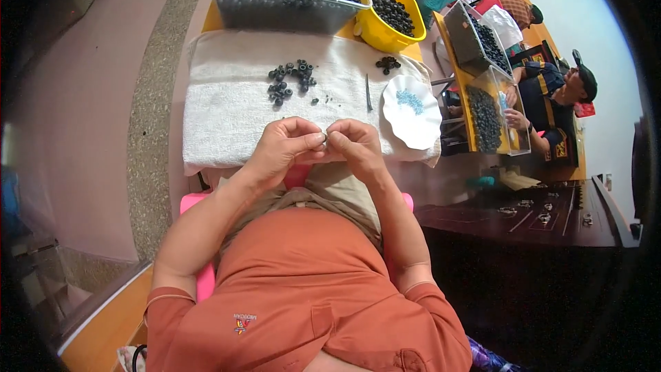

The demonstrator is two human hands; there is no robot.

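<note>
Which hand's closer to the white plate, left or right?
Right. The right hand is just left of the white plate, toward its near side; the left hand is farther left, beyond the right hand.

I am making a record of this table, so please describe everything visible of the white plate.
The white plate is shallow, with a wavy rim, and looks like plastic or ceramic. It lies face up on the white towel, near its right edge. Tiny pale blue pieces lie loosely inside, toward the far side. The right hand is nearby, not touching it.
</note>
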